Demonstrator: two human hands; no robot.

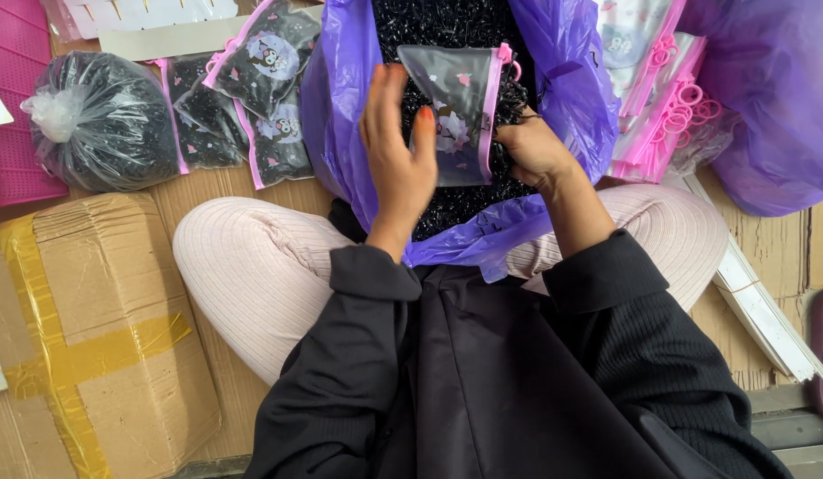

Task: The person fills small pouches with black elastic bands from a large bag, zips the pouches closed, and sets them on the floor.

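1. Head view, the grip. The left hand (395, 146) has its fingers spread open and laid flat against the left edge of a small clear pouch (454, 111) with a pink zip strip; it steadies the pouch and does not clasp it. The right hand (534, 153) is curled shut at the pouch's lower right corner, among the black hair ties (447, 27); whether it pinches the pouch or a bunch of ties cannot be told.
2. Head view, the surroundings. The pouch hangs over the open purple bag (562, 71) that holds the loose ties, directly beyond both hands. Left of the grip lie filled pouches (261, 89) and a knotted clear sack (97, 120); right of it, a stack of empty pouches (651, 98). A taped carton (92, 328) sits nearer the person, to the left.
3. Risks, as judged. With only a flat palm on one side, the pouch could tilt or slide away. Ties snagged on the right fingers could miss the mouth. Ties lodged in the zip strip would keep it from sealing.
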